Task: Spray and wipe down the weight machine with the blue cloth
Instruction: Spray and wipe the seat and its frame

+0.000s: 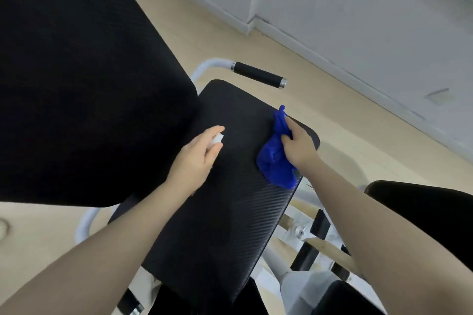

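On seat pad: blue cloth, probably sprayer.

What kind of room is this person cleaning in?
Most likely a gym or home workout room. A padded black seat sits on a white metal frame with a foam-grip handle, the makings of a weight machine, standing on a pale wood-look floor.

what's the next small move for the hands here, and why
Probably press the spray bottle that the left hand holds, nozzle aimed at the seat pad, to wet it. The right hand grips the blue cloth bunched at the pad's right edge, ready to sweep across after.
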Demonstrator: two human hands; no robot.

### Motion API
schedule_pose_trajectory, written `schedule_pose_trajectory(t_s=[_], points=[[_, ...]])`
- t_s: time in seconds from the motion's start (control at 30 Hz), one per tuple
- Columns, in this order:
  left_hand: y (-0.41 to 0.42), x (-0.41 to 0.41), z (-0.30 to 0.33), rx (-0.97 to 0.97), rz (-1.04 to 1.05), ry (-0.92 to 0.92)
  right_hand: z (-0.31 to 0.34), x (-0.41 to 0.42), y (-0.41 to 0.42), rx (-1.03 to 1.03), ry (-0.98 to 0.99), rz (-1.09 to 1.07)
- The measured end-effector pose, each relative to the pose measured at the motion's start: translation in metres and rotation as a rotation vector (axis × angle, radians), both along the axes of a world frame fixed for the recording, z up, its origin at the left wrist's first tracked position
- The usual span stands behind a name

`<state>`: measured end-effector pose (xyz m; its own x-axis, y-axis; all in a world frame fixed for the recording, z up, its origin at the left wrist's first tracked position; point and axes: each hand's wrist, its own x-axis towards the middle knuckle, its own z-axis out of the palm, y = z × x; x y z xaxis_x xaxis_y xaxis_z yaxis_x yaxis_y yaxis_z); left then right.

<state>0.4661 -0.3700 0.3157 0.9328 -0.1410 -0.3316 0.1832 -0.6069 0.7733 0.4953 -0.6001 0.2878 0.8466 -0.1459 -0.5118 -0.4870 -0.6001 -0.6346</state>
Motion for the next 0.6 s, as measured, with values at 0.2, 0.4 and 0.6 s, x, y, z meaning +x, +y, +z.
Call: schedule_pose_trajectory(t_s=[0.2, 0.4, 0.6], points=[[-0.019, 0.024, -0.007, 0.294, -0.107, 0.012, 0.006, 0.005, -0.001, -0.086, -0.017, 0.165], [-0.034, 0.051, -0.008, 0.219, -0.323, 0.004, 0.010, 0.007, -0.007, -0.125, -0.010, 0.192], [-0.040, 0.062, -0.010, 0.568, -0.413, -0.088, 0.013, 0.002, -0.012, -0.147, 0.001, 0.182]])
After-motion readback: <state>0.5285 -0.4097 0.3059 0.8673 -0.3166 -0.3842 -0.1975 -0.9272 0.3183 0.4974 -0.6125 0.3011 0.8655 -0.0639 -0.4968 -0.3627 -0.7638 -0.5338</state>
